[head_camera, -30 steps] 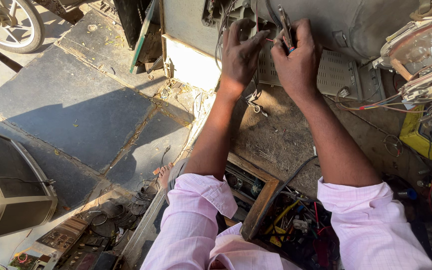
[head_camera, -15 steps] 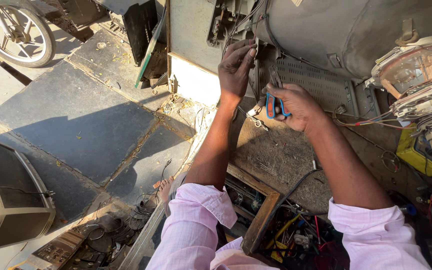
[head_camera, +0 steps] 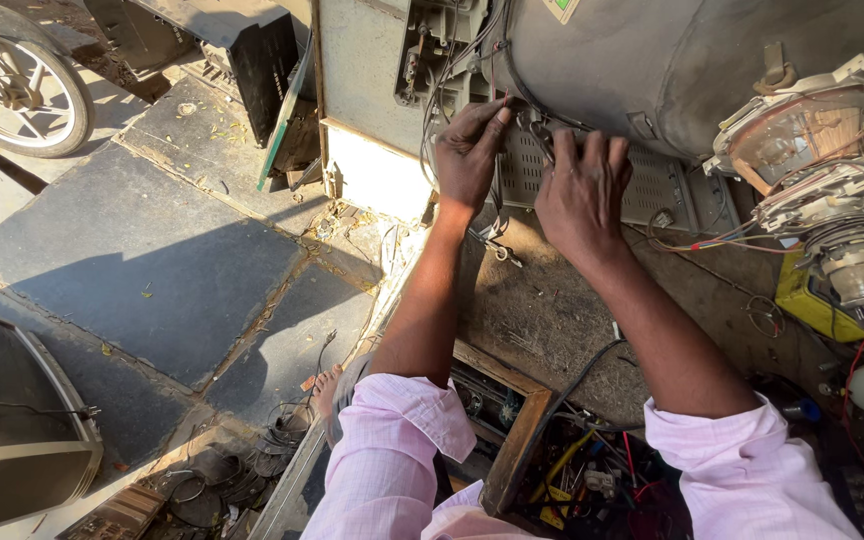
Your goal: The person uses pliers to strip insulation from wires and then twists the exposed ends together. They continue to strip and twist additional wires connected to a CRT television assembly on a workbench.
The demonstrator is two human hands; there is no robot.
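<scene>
Against the one grey picture tube, two hands work: the left hand pinches a wire bundle. Beside it, the right hand presses a small tool there, its grip curled; whether clamped, I cannot tell.

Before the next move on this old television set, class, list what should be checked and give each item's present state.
1. Left hand on the work: ok, its fingers pinch the dark wires at the back of the grey picture tube.
2. Right hand steady: ok, it rests against the perforated metal panel under the tube.
3. Tool in the right hand: cannot tell, only a bit of metal shows at its fingertips.
4. Power off: cannot tell, no plug or switch in view.
5. Loose wires away from the forearms: not ok, red and black wires trail over the bench close by.
6. Lighting: ok, sunlight falls on the hands.
</scene>
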